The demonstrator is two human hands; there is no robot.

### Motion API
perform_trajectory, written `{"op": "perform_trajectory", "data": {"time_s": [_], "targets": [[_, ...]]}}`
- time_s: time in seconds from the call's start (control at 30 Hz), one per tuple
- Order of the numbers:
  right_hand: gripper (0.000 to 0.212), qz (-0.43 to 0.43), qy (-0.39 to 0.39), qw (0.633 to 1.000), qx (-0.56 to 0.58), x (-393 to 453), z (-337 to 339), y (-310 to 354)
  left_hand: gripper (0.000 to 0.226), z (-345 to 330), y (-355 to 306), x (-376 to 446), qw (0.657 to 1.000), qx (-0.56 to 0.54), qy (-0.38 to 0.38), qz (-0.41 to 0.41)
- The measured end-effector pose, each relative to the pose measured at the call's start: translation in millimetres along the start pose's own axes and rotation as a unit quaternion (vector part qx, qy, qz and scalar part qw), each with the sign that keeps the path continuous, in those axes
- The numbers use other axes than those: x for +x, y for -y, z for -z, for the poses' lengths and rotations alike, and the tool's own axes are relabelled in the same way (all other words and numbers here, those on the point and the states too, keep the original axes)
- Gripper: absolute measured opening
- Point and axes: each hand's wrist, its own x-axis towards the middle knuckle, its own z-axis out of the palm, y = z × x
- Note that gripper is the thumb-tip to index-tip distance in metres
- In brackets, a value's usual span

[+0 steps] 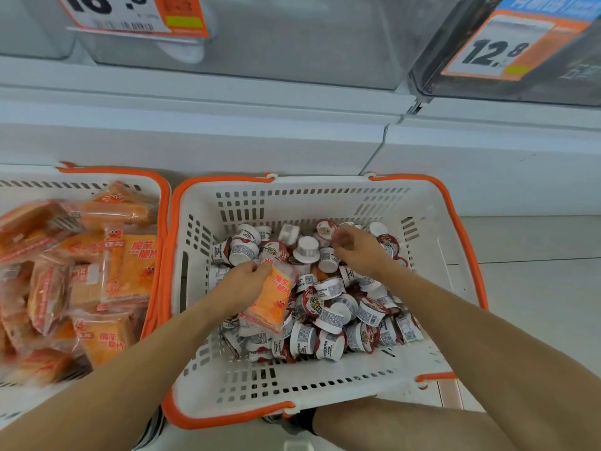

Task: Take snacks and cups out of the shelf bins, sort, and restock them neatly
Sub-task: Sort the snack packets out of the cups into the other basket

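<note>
Left hand point(242, 281) pinching orange snack packet point(271, 296), crinkled

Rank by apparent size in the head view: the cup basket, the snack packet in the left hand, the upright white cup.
1. cup basket
2. snack packet in the left hand
3. upright white cup, clearly smallest

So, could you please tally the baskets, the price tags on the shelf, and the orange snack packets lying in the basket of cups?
Baskets: 2, the cup basket and the snack basket
Price tags: 2, one upper left, one upper right
Orange snack packets among the cups: 1, the packet pinched by the left hand
Total: 5
</note>
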Motion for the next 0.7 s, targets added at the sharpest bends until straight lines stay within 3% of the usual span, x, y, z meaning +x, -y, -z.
{"op": "perform_trajectory", "data": {"time_s": [0.1,0.2,0.27,0.37,0.53,0.7], "targets": [[0.037,0.0,0.064,0.984,-0.169,-2,1,-18,0.047,-1,3,1,1.0,-0.007,0.009,0.009],[0.071,0.022,0.11,0.962,-0.249,0,-7,-23,0.039,-4,5,1,1.0,-0.007,0.019,0.009],[0.091,0.029,0.119,0.96,-0.253,0,-10,-23,0.034,-4,6,0,1.0,-0.005,0.021,0.007],[0.108,0.028,0.125,0.978,-0.164,-1,-16,-15,0.036,-3,9,0,0.999,-0.018,0.024,0.011],[0.093,0.038,0.143,0.971,-0.19,1,-28,-2,0.04,-2,9,-2,0.999,-0.027,0.03,0.013],[0.053,0.04,0.11,0.984,-0.136,0,-18,1,0.04,5,13,-1,0.999,-0.029,0.016,0.011]]}}
